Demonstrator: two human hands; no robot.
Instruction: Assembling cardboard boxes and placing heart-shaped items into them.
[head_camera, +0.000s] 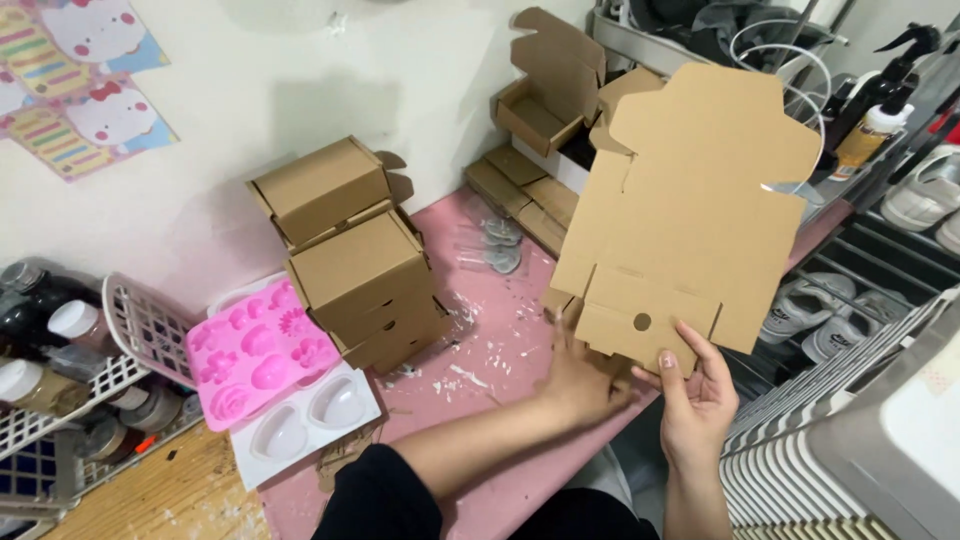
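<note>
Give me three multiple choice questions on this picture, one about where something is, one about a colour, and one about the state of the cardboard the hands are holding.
1. Where does the stack of folded boxes stand?
A. on the pink tabletop by the wall
B. in the white basket
C. on the shoe rack

2. What colour is the flower-shaped mould?
A. blue
B. pink
C. green

3. In what state is the cardboard sheet held by the left hand and right hand?
A. folded into a closed box
B. torn in two
C. flat and unfolded

Answers: 1 A, the boxes rest on the pink surface next to the white wall. 2 B, the mould is bright pink. 3 C, all its flaps lie spread in one plane.
</note>
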